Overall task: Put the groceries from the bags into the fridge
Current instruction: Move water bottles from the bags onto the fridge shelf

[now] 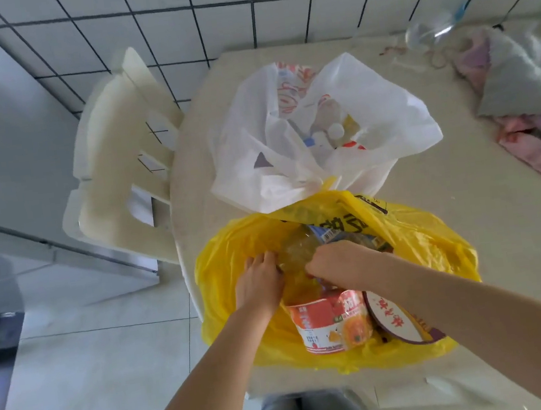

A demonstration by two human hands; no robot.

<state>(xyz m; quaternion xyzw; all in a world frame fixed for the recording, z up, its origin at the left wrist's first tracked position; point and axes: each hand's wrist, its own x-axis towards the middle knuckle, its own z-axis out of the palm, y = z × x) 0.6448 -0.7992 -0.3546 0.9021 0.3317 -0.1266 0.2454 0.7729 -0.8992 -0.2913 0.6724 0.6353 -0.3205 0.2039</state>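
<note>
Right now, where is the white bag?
In the head view the white bag sits mid-table, just behind the yellow bag that both hands are in, right of the chair.

Little print is truly legible. The yellow bag [437, 245] carries large black characters along its folded rim at twelve o'clock, too creased to read. The round lid [392, 317] at five o'clock shows red Chinese characters, blurred. The orange carton [331, 323] at six o'clock bears small illegible print. The white bag [370, 114], farther toward twelve o'clock, shows red lettering, unreadable.
</note>
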